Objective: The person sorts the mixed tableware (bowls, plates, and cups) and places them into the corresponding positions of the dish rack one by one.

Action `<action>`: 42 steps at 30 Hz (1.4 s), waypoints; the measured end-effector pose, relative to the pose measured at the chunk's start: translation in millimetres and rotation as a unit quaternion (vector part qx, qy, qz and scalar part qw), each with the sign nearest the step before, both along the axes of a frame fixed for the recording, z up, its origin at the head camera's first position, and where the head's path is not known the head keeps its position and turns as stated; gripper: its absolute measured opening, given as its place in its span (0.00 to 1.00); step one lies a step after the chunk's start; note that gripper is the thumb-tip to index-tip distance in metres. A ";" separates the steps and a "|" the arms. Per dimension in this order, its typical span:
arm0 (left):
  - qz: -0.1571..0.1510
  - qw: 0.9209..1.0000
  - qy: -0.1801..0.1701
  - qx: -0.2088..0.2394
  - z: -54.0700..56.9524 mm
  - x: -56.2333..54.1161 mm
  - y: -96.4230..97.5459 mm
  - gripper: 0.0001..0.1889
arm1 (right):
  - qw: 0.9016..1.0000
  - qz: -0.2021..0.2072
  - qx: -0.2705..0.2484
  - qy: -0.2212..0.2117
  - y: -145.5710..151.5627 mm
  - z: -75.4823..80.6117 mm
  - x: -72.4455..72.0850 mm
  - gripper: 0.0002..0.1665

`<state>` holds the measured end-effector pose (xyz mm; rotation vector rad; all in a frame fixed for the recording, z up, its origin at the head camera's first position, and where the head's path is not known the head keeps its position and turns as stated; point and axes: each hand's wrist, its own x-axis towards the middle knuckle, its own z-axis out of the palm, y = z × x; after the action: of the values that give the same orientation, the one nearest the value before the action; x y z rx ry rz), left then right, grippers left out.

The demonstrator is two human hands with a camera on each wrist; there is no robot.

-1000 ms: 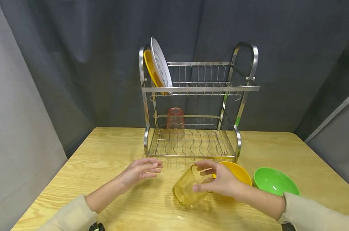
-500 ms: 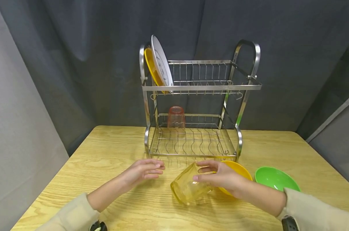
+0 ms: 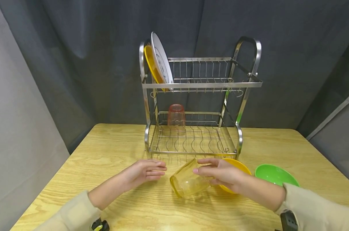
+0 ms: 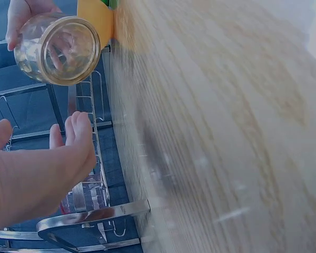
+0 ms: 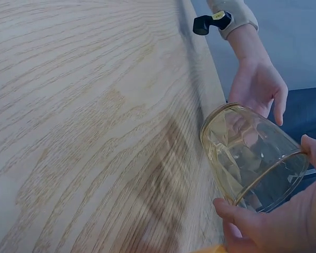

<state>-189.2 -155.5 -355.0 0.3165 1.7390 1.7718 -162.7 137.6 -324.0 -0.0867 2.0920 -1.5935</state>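
the yellow glass tumbler (image 3: 188, 182) has lifted and tipped further onto its side since a second ago, the right hand (image 3: 222, 175) carrying it a touch closer to the dish rack (image 3: 197, 96). fingers and thumb wrap its rim end, base pointing left, clear of the wooden table (image 3: 111, 154). the left hand (image 3: 142, 171) hovers just beside it, fingers straight, holding nothing. behind sit a yellow bowl (image 3: 240, 166) and a green bowl (image 3: 273, 175); a pink cup (image 3: 176, 116) stands upturned on the lower shelf.
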 end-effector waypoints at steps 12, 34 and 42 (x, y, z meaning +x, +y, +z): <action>0.039 0.995 -0.083 0.035 -1.7 -0.7 7.3 0.30 | 1.000 0.000 -0.006 -0.008 -3.1 5.4 -2.4 0.42; 0.071 0.981 -0.166 0.074 0.7 -4.3 30.2 0.32 | 0.999 -0.014 -0.041 -0.029 -1.5 7.4 -11.4 0.45; 0.086 0.980 -0.165 0.077 1.8 -4.1 38.0 0.35 | 0.998 -0.021 -0.045 -0.038 -2.2 10.9 -14.8 0.46</action>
<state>-193.3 -117.5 -353.2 -0.0673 1.4329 1.9587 -177.5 135.4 -313.1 -0.0126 1.9769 -1.6900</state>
